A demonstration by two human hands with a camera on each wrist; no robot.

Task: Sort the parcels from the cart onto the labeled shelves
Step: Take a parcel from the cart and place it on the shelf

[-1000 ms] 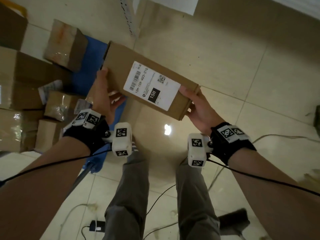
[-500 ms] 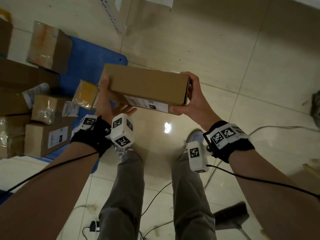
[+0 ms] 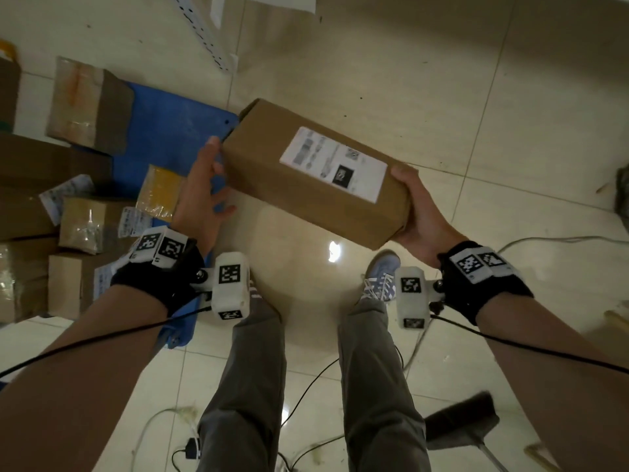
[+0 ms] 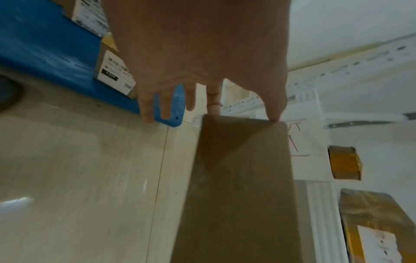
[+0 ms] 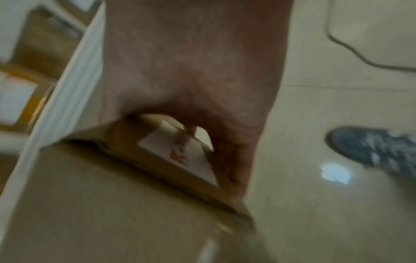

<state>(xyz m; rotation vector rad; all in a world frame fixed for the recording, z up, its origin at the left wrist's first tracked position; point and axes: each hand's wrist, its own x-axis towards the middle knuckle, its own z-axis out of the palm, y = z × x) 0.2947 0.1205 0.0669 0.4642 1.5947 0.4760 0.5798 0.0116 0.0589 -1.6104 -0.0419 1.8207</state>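
Note:
I hold a long brown cardboard parcel (image 3: 306, 185) at chest height over the tiled floor, tilted, with its white shipping label (image 3: 333, 163) facing up. My right hand (image 3: 413, 206) grips its near right end, thumb on top and fingers underneath; the right wrist view shows that end (image 5: 180, 153) wedged in the hand. My left hand (image 3: 218, 178) is spread, its straight fingers only touching the far left end. In the left wrist view the fingertips (image 4: 274, 117) rest on the parcel's edge (image 4: 236, 178). The blue cart (image 3: 170, 131) lies to the left, below the parcel.
Several taped cardboard parcels (image 3: 85, 103) and a yellow padded one (image 3: 160, 189) lie on and around the cart. A white shelf upright (image 3: 200, 28) stands at the top; shelves holding parcels (image 4: 344, 163) show in the left wrist view. Cables (image 3: 544, 240) and a dark dustpan (image 3: 459, 424) lie on the floor.
The parcel was rolled label-down half a second ago and is back label-up, shifted right. My left hand went from holding its end to spread fingers that only touch it.

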